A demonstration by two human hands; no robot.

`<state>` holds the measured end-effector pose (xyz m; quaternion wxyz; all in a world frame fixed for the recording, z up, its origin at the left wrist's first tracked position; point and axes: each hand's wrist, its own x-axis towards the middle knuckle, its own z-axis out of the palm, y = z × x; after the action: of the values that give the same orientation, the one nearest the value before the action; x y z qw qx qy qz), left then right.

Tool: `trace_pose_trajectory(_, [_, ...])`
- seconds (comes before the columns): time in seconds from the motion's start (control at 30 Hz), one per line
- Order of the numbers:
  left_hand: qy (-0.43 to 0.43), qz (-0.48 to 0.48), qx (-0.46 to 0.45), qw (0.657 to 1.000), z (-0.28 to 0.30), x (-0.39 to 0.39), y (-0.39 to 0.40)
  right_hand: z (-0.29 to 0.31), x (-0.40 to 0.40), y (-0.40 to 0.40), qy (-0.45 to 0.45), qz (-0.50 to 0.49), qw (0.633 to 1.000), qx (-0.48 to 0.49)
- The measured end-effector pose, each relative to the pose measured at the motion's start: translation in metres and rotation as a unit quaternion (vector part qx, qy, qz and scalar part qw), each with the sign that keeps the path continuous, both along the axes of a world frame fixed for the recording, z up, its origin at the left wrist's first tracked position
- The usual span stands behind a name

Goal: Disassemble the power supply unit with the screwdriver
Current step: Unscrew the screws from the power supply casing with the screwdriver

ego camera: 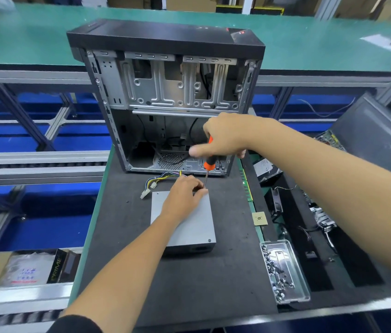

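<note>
A grey metal power supply unit (194, 227) lies flat on the dark mat, its bundle of coloured cables (158, 180) trailing from the far end toward the case. My left hand (185, 195) rests on the unit's far right corner, fingers pinching around the shaft near the tip. My right hand (225, 138) grips the orange-and-black screwdriver (208, 162), held nearly upright with its tip at that far right corner. The tip itself is hidden behind my left fingers.
An open, emptied computer case (173, 97) stands upright right behind the unit. A clear tray of screws (298, 280) sits at the near right. A CPU chip (259, 218), RAM stick (247, 186), hard drive (267, 169) and other parts lie to the right. Conveyor rails run on the left.
</note>
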<state>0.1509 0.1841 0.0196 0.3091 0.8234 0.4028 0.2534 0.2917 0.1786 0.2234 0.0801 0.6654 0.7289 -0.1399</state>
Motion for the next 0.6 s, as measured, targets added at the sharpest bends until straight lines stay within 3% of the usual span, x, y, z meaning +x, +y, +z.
trace_pose_trajectory(0.13, [0.0,0.003,-0.003,1.0,-0.0001,0.0002,-0.0004,-0.0008,0.0025,0.0034,0.026,0.025,0.999,-0.018])
trace_pose_trajectory(0.3, [-0.001,0.0,-0.006,1.0,0.001,-0.0001,-0.0015,0.0053,0.0031,-0.0001,-0.016,0.097,0.995,0.0])
trace_pose_trajectory(0.6, [-0.001,0.005,-0.004,1.0,-0.0004,0.0,0.0005,0.0033,0.0072,0.0025,0.036,0.106,0.993,0.044])
